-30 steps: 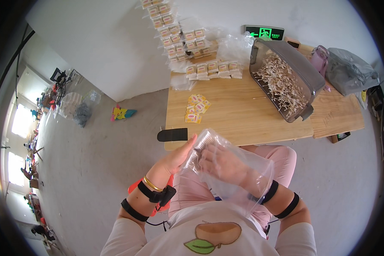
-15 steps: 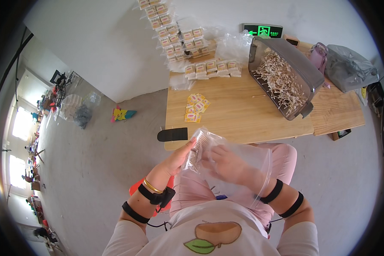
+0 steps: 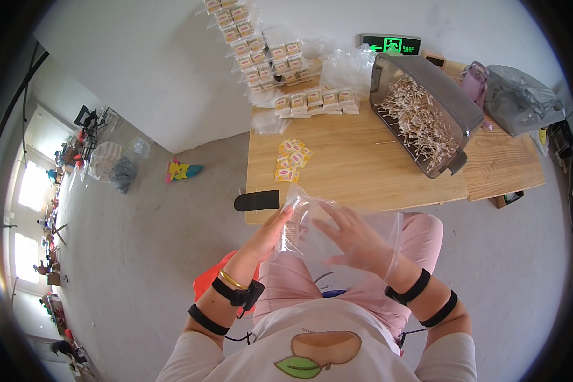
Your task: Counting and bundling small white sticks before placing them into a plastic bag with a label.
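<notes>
A clear plastic bag (image 3: 312,198) is above my lap at the table's front edge, with a row of cotton swabs (image 3: 291,224) along its left side. Fingers straight, my left hand (image 3: 265,238) grips that side from outside; its thumb is hard to make out. My right hand (image 3: 356,240) is inside the bag, seen through the film, its fingers spread and holding nothing. The bag's mouth hangs around my right wrist. On the table beyond lie small yellow and white cards (image 3: 291,159).
A grey see-through bin (image 3: 455,111) of loose cotton swabs lies tipped toward me. Stacked swab packs (image 3: 315,100) line the table's (image 3: 344,172) back left. A black rounded strip (image 3: 256,200) juts past the left edge. A grey plastic bag (image 3: 522,102) sits far right.
My right hand has drawn back from the swabs inside the bag, and its curled fingers have spread. The left hand keeps to the bag's side, its fingers now straighter.
</notes>
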